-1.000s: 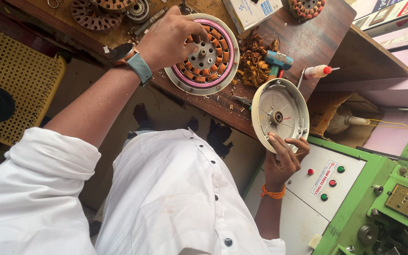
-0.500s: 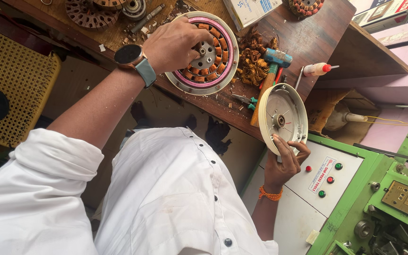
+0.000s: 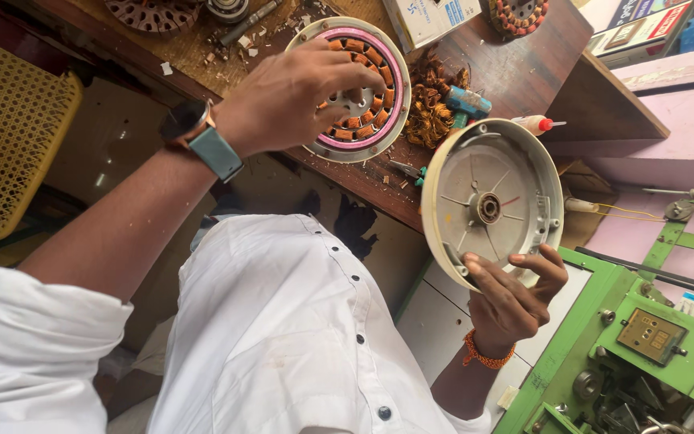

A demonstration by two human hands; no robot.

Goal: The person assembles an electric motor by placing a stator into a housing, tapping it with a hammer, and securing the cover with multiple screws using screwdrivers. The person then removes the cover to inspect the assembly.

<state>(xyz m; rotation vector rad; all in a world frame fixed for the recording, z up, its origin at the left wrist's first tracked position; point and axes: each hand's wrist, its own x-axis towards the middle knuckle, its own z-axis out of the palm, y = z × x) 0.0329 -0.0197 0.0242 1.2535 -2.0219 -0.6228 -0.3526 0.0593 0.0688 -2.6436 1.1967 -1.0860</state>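
Since a second ago, right hand [image 3: 516, 301] has raised the round motor end cover [image 3: 491, 205], gripping its rim; left hand [image 3: 299, 96] stays clamped on the wound stator [image 3: 363, 84] on the table [image 3: 524, 64].

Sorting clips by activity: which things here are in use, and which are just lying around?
In use: left hand on wound stator; right hand holding round metal cover.
Lying about: glue bottle, copper wire scrap, cardboard box, green machine.

Matt grey metal cover [image 3: 491, 205], copper-wound stator [image 3: 363, 88], scuffed wooden bench [image 3: 524, 72].
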